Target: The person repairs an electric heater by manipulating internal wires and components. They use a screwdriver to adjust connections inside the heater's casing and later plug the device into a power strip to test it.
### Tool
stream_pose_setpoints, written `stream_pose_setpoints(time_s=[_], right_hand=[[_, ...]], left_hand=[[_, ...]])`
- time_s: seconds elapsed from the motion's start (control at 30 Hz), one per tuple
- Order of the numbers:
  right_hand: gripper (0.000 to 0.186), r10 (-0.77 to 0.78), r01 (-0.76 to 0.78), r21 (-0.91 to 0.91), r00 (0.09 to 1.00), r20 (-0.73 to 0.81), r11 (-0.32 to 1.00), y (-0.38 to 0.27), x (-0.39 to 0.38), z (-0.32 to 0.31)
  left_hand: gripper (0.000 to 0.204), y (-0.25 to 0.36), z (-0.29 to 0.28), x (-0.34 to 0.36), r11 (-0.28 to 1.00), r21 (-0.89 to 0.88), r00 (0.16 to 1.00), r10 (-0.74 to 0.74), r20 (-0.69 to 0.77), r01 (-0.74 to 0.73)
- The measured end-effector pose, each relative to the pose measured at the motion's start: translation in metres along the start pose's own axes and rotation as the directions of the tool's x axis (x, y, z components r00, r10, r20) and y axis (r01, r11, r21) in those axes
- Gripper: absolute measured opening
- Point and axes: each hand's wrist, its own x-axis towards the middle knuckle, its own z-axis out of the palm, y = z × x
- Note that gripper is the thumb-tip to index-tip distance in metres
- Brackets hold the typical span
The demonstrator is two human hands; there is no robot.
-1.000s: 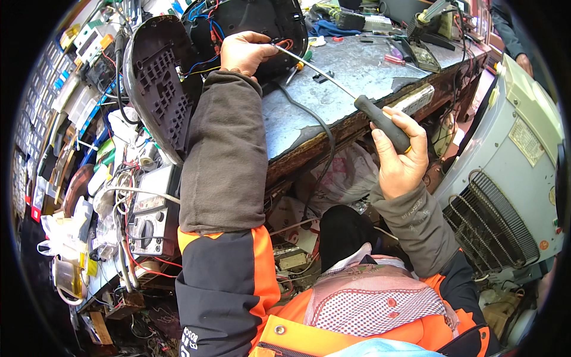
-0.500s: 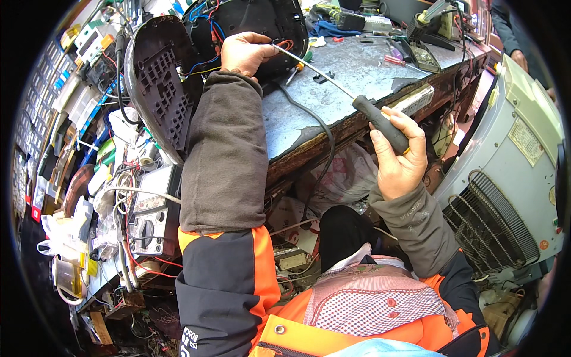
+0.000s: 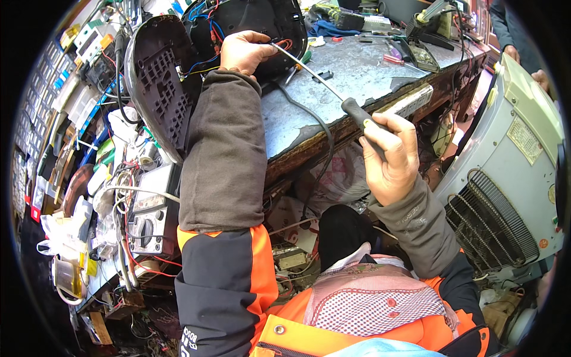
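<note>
A long screwdriver [image 3: 355, 111] with a dark handle and thin metal shaft is gripped by my right hand [image 3: 392, 156], its fingers wrapped round the handle. The shaft slopes up and left to the edge of an opened black appliance housing [image 3: 253, 19]. My left hand [image 3: 245, 53] is closed beside the screwdriver's tip, at the housing; what its fingers pinch is hidden. Red and blue wires [image 3: 215, 27] run inside the housing. Its dark cover piece [image 3: 159, 83], with a grid of ribs, stands tilted to the left.
A black cable [image 3: 321, 125] hangs over the workbench [image 3: 351, 71] edge. Screwdrivers and small tools lie at the back right. Left are a multimeter [image 3: 148, 223] and cluttered parts. At right stands a pale appliance [image 3: 505, 154] with a metal coil, another person's hand [image 3: 511, 53] by it.
My right hand has shifted slightly left and up along the screwdriver, and its fingers now curl further over the handle. The other person's hands have moved to the pale appliance. My left hand stays nearly still.
</note>
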Motion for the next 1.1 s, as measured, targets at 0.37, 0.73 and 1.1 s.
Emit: stream_pose_setpoints(time_s=[0.37,0.73,1.1], right_hand=[[0.055,0.604,-0.499,0.538,0.797,-0.023,0.679,-0.019,-0.001,-0.004],[0.063,0.769,-0.765,0.453,0.596,0.23,0.457,-0.018,0.005,-0.026],[0.05,0.762,-0.607,0.602,0.648,-0.003,0.519,-0.017,-0.004,-0.001]], left_hand=[[0.031,-0.005,0.009,0.011,0.984,0.162,0.997,0.07,0.033,-0.075],[0.035,-0.003,0.006,0.008,0.982,0.181,0.999,0.044,0.017,-0.046],[0.034,-0.009,0.005,0.015,0.99,0.12,0.997,0.062,0.049,-0.067]])
